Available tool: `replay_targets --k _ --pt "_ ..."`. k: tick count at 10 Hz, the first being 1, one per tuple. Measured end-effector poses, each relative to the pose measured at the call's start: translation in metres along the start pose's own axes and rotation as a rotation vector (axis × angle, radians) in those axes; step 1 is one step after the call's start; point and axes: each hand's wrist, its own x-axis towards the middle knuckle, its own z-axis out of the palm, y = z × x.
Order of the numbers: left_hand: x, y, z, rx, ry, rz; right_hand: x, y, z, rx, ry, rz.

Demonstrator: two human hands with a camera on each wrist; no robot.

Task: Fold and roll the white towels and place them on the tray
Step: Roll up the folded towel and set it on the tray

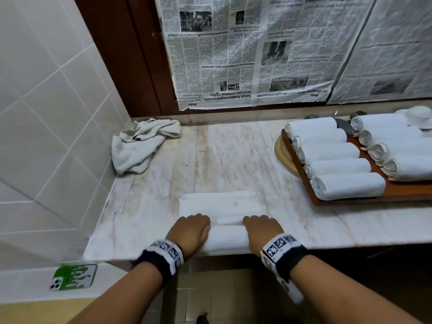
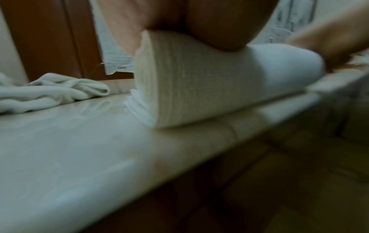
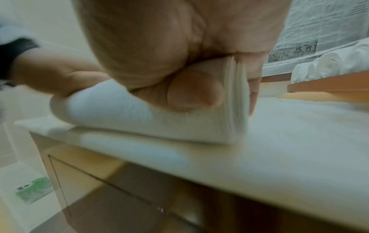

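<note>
Head view: a pale veined marble counter (image 1: pixel 233 160) runs along a wall of white tiles (image 1: pixel 46 113) at nine o'clock and a dark wooden frame papered with newspaper sheets (image 1: pixel 245 50) at twelve. At six o'clock the folded white towel (image 1: pixel 223 206) lies half rolled at the counter's near edge; the left hand (image 1: pixel 190 231) and right hand (image 1: pixel 261 229) curl over the roll's two ends, gripping it. At two o'clock a brown wooden tray (image 1: pixel 397 195) carries rolled white towels (image 1: pixel 348 185) in two rows. A crumpled greyish cloth (image 1: pixel 138 146) sits at ten o'clock, a green-cased phone (image 1: pixel 73 277) at eight.

Left wrist view: blurred fingers (image 2: pixel 219 28) press down on the roll's left end.

Right wrist view: the thumb (image 3: pixel 195 91) pinches the roll's right end
</note>
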Motion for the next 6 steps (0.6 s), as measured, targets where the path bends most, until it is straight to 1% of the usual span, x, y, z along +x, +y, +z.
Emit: replay_targets --k 1,2,3,4,5,6 --pt "-0.030 0.013 0.031 0.098 0.159 0.106 0.022 0.002 -0.017 0.006 -0.189 -0.001" --pt "-0.051 0.028 0.045 0.151 0.153 0.109 0.037 -0.001 -0.032 -0.050 -0.279 0.026" --pt "-0.043 0.028 0.042 0.173 0.170 0.068 0.052 0.000 -0.031 0.028 -0.359 0.031" --pt "-0.021 0.011 0.032 0.203 0.142 0.071 0.103 0.025 0.017 -0.095 -0.407 -0.014" --pt "-0.004 -0.004 0.022 0.187 0.017 0.067 0.060 0.004 -0.020 0.028 -0.320 0.017" --pt "0.015 -0.012 0.006 0.041 -0.083 0.039 0.029 -0.012 -0.021 -0.081 0.110 0.023"
